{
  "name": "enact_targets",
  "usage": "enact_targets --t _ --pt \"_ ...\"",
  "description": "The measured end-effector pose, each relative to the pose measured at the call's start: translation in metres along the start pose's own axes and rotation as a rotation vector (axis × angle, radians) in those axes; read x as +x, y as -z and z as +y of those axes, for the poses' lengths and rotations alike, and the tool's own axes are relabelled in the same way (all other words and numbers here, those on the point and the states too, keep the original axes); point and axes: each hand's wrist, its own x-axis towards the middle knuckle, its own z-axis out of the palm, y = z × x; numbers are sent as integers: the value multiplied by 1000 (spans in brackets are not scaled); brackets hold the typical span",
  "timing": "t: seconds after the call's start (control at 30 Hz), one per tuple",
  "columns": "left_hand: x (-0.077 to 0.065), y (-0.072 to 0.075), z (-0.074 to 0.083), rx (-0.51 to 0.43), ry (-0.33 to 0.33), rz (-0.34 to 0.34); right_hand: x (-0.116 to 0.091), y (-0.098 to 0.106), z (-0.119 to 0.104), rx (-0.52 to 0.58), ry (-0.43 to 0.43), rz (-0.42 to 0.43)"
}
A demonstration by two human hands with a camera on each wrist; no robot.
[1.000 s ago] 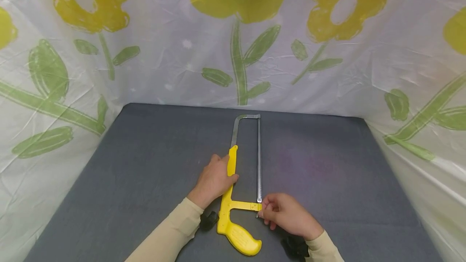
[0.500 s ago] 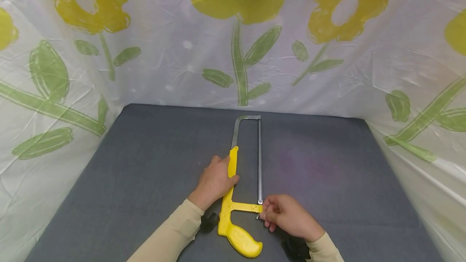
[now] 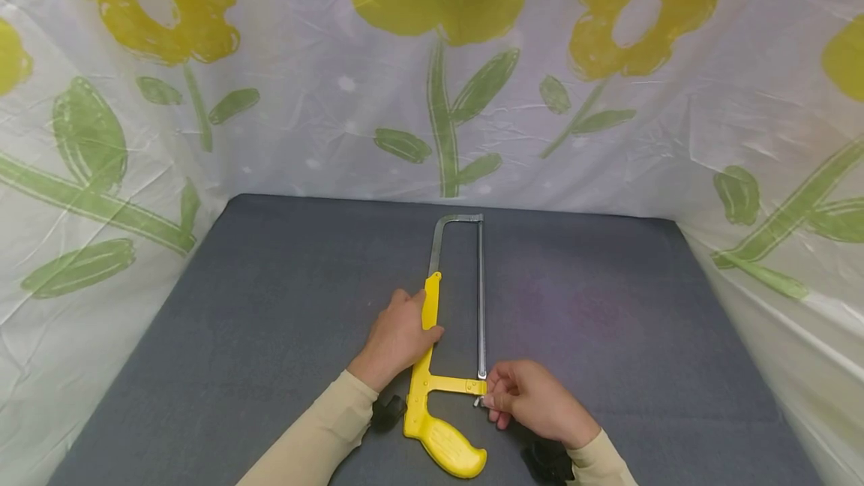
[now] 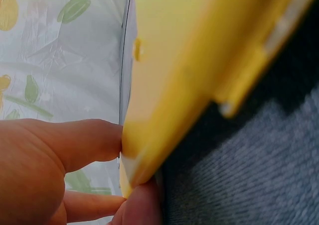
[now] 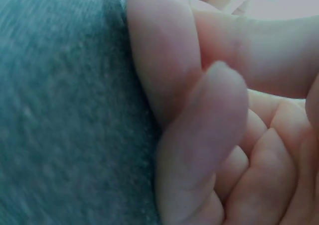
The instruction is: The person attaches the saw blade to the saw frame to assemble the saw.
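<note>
A hacksaw with a yellow frame (image 3: 418, 388) and a grey metal bow lies flat on the dark table, its handle toward me. Its straight blade (image 3: 481, 298) runs along the right side. My left hand (image 3: 394, 332) grips the yellow frame; the left wrist view shows thumb and fingers pinching the frame (image 4: 169, 100) from both sides. At the blade's near end, my right hand (image 3: 533, 400) pinches a small metal wing nut (image 3: 478, 401) just below the yellow crossbar. In the right wrist view the curled fingers (image 5: 204, 140) hide nearly all of it.
The table (image 3: 304, 261) has a dark grey cloth top. A white sheet (image 3: 304, 118) printed with yellow flowers hangs behind it and along both sides. Black wrist devices sit under each wrist, the right one (image 3: 547, 460) close to the tabletop.
The right fingers shift slightly at the wing nut, and its visible metal tip sits at a different angle. The left hand and the hacksaw stay practically in place.
</note>
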Motion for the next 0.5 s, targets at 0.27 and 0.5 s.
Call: enact_targets --t 0.27,0.5 --pt "2 1 -9 -29 -33 -18 6 10 5 38 -84 -50" --pt "-4 15 -38 17 -33 -16 5 34 7 -392 -96 300"
